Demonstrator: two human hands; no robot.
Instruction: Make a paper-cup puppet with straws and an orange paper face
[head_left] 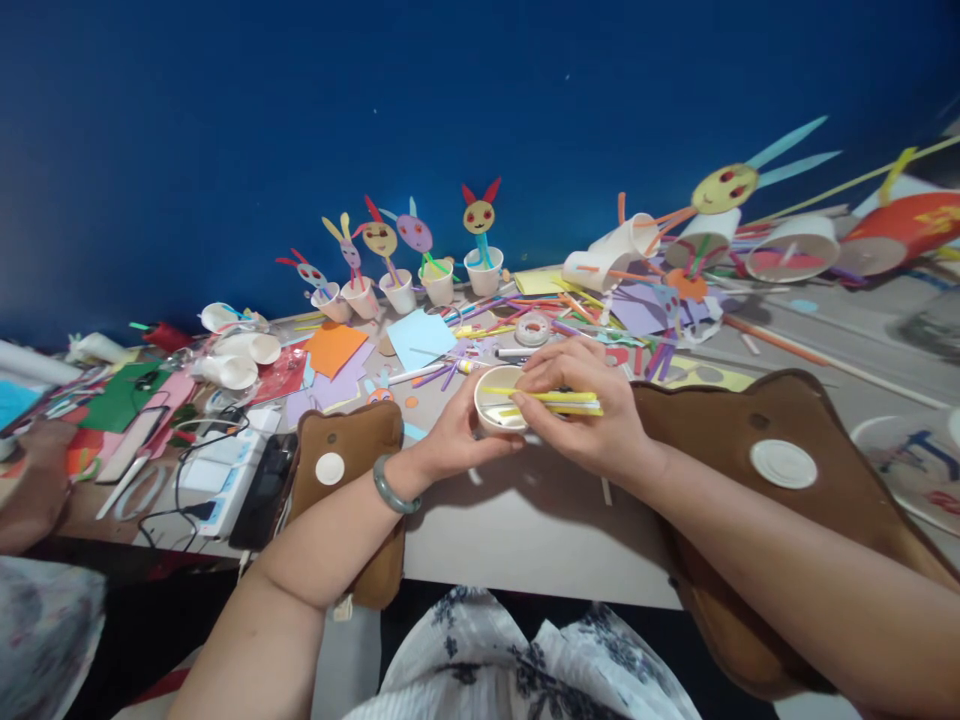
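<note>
My left hand (459, 428) is wrapped round a small white paper cup (501, 418), whose opening faces up toward me. Thin yellow pipe cleaners (566, 399) are pinched between the thumb and fingers of my right hand (589, 405). One end of them reaches over the cup's rim and into its mouth; the other end sticks out to the right past my fingers. Something whitish shows inside the cup, too small to make out. Both hands are close together above the grey table (510, 530).
Behind stand paper-cup figures with long ears, one with red ears (480, 225). Coloured paper, pipe cleaners and a tape roll (532, 328) clutter the table. Brown cushions (352, 500) flank my arms. A power strip (238, 470) and another person's arm (34, 480) are at left.
</note>
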